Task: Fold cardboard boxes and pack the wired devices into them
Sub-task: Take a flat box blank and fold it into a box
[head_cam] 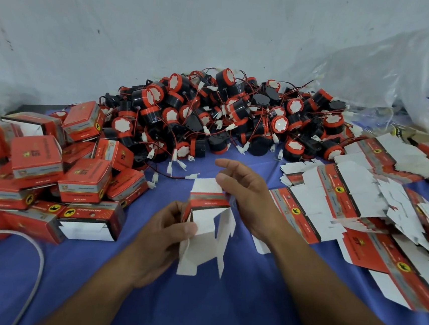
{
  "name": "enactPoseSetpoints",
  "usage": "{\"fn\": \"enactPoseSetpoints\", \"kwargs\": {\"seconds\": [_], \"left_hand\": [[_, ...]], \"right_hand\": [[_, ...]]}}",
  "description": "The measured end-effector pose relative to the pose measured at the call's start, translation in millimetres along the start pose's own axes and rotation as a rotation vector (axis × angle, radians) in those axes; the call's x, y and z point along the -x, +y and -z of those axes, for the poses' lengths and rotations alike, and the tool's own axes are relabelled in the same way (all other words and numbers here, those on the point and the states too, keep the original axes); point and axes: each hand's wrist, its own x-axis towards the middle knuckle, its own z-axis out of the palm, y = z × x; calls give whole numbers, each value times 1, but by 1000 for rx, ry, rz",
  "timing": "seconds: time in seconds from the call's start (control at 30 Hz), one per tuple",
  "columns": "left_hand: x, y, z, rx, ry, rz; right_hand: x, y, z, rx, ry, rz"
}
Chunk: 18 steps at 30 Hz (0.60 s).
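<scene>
A pile of folded red cardboard boxes (pixel 50 172) lies left on the blue tabletop (pixel 220 307). At centre, the left hand (pixel 167 231) has its grip pinched on a half-folded red-and-white cardboard box (pixel 208 214), held above the tabletop. Behind it is a heap of black-and-red wired devices (pixel 225 116). The right hand (pixel 246 199) has its grip clamped on the box's upper right edge, index finger free. Flat red-and-white box blanks (pixel 348 201) lie on the right.

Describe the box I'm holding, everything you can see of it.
The half-folded box is thin card, white inside, with a red and silver printed band outside. Its top flap stands up; its lower flaps hang open. The left hand grips its lower left, the right hand holds its upper right corner.
</scene>
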Motion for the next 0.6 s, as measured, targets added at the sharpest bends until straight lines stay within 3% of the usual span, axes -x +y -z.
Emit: {"fn": "enactPoseSetpoints", "kwargs": {"seconds": [0.1,0.2,0.3,0.4,0.53,0.6], "left_hand": [[-5,-1,3,70,141,-87],[-7,-1,9,105,220,-164],[-6,1,15,235,157,-222],[-6,1,15,405,101,-213],[-7,4,19,518,53,-214],[-6,8,22,590,49,-210]], "right_hand": [[5,-6,0,239,-168,-15],[10,-4,-9,234,-281,-112],[14,-2,-16,136,-331,-250],[17,1,-23,222,-333,-308],[19,5,-21,-165,-356,-379],[19,4,-17,-154,-391,-292]]}}
